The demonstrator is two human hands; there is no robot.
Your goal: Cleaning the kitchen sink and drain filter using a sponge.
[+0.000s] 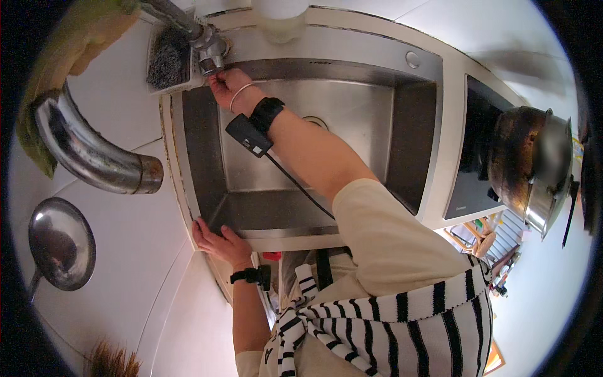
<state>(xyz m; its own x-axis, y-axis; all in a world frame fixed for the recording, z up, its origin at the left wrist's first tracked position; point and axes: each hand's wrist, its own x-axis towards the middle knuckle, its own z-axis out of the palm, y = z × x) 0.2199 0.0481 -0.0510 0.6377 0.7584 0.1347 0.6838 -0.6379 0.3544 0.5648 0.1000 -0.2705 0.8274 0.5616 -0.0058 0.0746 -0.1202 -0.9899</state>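
Note:
My right hand [233, 87] reaches across the stainless steel sink [306, 160] to the base of the faucet [207, 45]. Its fingers curl around the handle [210, 65] low on the faucet; the fingertips are partly hidden. A pale band, a black strap and a black cabled box sit at that wrist. My left hand [221, 242] rests on the sink's near left corner, holding nothing, thumb and fingers apart. The faucet's curved spout [99, 146] looms large at left, beyond the sink's left edge, with a greenish cloth [80, 42] over its neck. No water is visible at the spout.
A container with a dark scouring pad [169, 59] stands beside the faucet base. Behind the sink is a whitish container [280, 21]. A stained metal pot [513, 155] stands on the black cooktop [476, 184] at right. A metal ladle [61, 242] hangs at left.

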